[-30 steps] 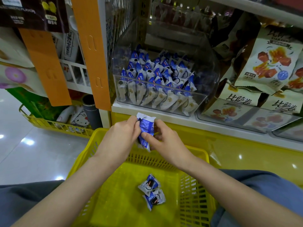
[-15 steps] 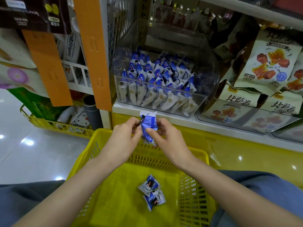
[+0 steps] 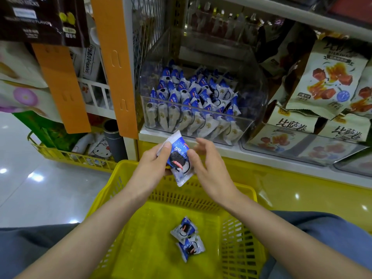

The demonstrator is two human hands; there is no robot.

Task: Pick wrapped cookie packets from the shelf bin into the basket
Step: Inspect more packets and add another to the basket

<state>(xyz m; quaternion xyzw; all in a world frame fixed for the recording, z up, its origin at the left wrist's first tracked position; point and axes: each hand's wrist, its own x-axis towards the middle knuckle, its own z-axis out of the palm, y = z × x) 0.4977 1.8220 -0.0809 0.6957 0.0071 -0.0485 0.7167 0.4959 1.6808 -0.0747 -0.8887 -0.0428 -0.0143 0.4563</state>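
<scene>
Since 0.5 s ago the held packet (image 3: 178, 158) has turned face-on to the camera, and the right fingers have come off it and spread.

Far left, a second yellow basket (image 3: 80, 158) sits on the floor w/ a cartoon-cat pouch in it. Two orange strips (image 3: 116, 63) hang in front of the shelving.

Left hand (image 3: 153, 164) grips the held packet: thumb pressed on the front near the top, fingers curled behind. Pkt is tilted, top corner to the upper left, above the far rim of the basket (image 3: 247, 190) and just below the shelf edge (image 3: 261, 156). Wrapper is white w/ crimped ends, blue upper part w/ white lettering, and a dark round sandwich cookie printed in the middle.

Right hand (image 3: 211, 170) is spread wide, fingers loose and blurred. Its thumb lies against the pkt's right edge; the other fingers are clear of it.

Lower centre, two packets (image 3: 183, 228) of the same sort lie touching on the basket floor.

Above, the clear bin (image 3: 247, 125) on the shelf holds rows of bin packets (image 3: 193, 101) standing on end, blue tops up. Right of it, cream snack bags (image 3: 326, 77) w/ red cube pics lean in the next compartments.
</scene>
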